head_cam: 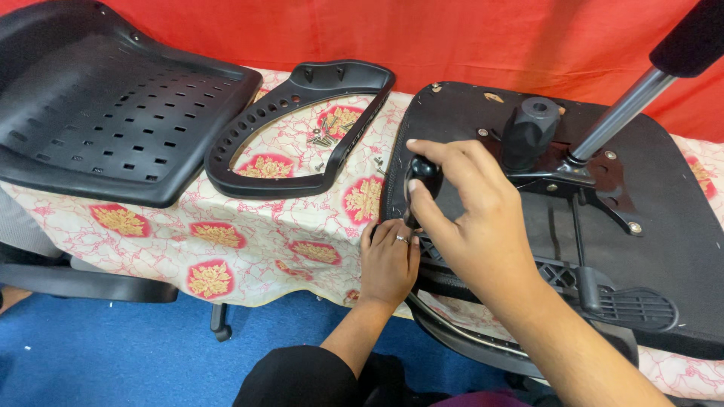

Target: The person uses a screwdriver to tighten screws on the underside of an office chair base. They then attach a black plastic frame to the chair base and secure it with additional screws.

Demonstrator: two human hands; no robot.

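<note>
An upturned black chair seat (664,188) lies on the table at the right, its metal mechanism and grey lever (618,114) facing up. My right hand (467,211) closes on a round black knob handle (426,175) at the seat's left edge. My left hand (388,260) rests just below it, fingers curled against the seat's edge and a black armrest piece (460,283); a ring shows on one finger. Whatever sits under the knob is hidden by my hands.
A perforated black chair back shell (113,113) lies at the far left. A black curved frame (302,128) sits beside it, with small screws (323,137) inside its opening. A floral cloth (249,241) covers the table. A chair base (90,283) stands on the blue floor below.
</note>
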